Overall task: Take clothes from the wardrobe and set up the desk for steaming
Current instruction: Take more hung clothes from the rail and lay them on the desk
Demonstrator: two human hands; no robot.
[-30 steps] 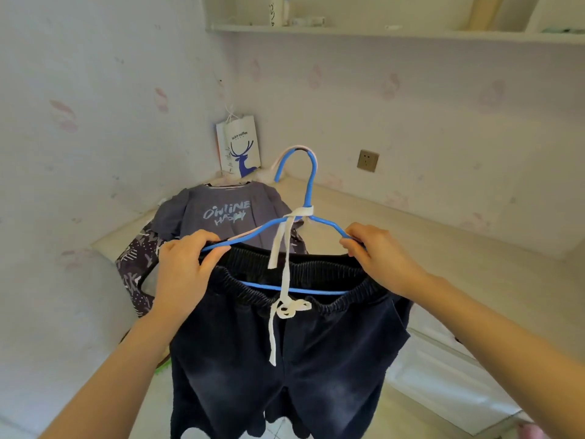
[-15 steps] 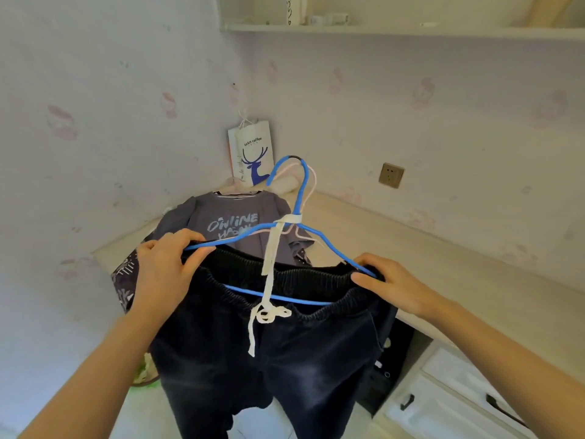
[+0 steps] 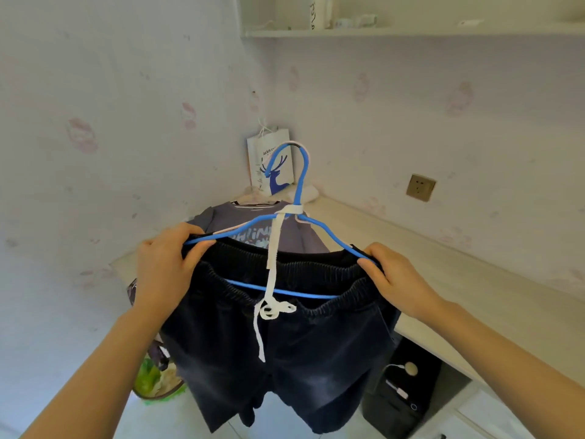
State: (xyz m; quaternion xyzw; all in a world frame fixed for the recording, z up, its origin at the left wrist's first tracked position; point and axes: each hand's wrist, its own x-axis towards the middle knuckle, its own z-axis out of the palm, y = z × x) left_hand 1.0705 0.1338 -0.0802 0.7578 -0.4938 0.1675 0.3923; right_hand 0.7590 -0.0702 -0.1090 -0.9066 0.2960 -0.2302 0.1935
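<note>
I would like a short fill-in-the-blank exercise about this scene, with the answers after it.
1. Both hands hold a hanger whose colour is ____.
2. The dark shorts hang from it, and their ____ drawstring is tied around the hanger's neck.
3. A grey T-shirt lies on the ____ behind.
4. The paper bag in the corner shows a blue ____.

Answers: blue; white; desk; deer

Bare desk [image 3: 474, 280] stretch rightward; grey shirt [image 3: 250, 223] and paper bag [image 3: 269, 160] crowding the corner

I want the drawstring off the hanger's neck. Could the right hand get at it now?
Probably not yet: the right hand grips the blue hanger and waistband; once freed, nothing blocks the white drawstring.
</note>
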